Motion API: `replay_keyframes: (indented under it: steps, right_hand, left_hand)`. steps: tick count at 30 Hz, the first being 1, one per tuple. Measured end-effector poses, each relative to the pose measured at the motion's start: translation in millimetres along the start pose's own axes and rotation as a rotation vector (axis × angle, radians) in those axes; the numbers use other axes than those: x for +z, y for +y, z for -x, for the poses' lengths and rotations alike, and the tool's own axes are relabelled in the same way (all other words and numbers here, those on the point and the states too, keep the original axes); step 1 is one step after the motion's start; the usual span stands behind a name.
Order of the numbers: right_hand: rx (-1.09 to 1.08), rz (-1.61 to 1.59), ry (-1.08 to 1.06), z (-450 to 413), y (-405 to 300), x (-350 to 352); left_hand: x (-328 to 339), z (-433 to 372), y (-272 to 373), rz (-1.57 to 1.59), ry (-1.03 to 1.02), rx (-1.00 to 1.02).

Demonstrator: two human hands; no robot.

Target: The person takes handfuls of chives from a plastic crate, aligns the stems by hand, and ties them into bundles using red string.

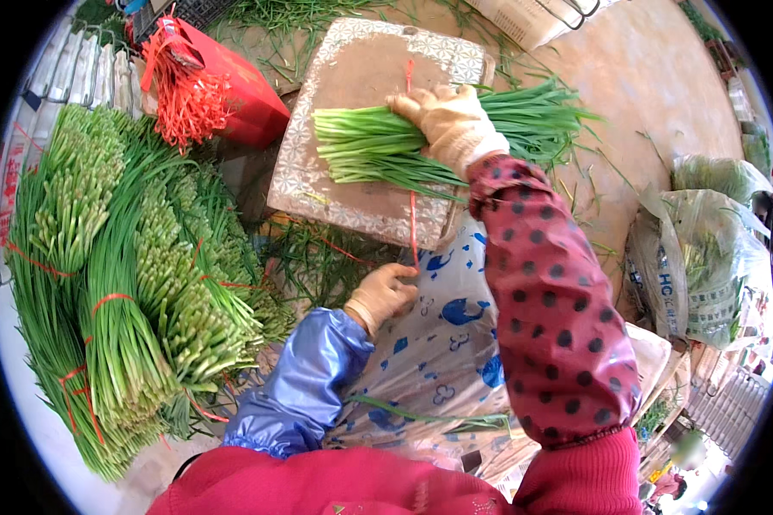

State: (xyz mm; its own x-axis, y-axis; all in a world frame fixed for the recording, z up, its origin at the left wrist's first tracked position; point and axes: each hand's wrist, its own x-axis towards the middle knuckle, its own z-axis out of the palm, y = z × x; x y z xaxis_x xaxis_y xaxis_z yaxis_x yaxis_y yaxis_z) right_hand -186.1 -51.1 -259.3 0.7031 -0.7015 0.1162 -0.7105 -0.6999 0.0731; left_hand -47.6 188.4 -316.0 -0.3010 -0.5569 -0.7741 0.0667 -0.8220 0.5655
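A loose bunch of green chives [367,138] lies crosswise on a small board [354,77] with a worn white patterned rim. My right hand [454,122], in a pale glove, grips the bunch around its middle from above. A red plastic tie [413,222] runs beneath the chives; its far end sticks out beyond my right fingers. Below the board's near edge, my left hand [383,293], also gloved, pinches the near end of this tie. My palms and the tie's stretch under the bunch are hidden.
Tied chive bundles [119,322] are piled at left. A red box [245,96] holds a bunch of red ties [190,103]. Patterned plastic sheeting [438,335] covers my lap. Filled plastic bags [702,257] stand at right, and leaf scraps [315,257] litter the floor.
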Motion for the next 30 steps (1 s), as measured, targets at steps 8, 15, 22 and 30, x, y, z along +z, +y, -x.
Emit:
replay_keyframes:
  steps: [8,15,22,30]
  right_hand:
    - [0.114,-0.296,-0.353,-17,10,35]
    - [0.194,-0.318,-0.519,-38,16,27]
    - [0.244,-0.151,0.115,25,6,35]
    - [0.867,-0.804,0.657,96,33,20]
  left_hand:
    - [9,-33,142,-1.524,0.654,0.845]
    - [-23,-104,189,-1.643,0.587,0.437]
    - [-1,-111,210,-1.844,0.512,0.079]
    - [1,-105,212,-1.873,0.564,0.019]
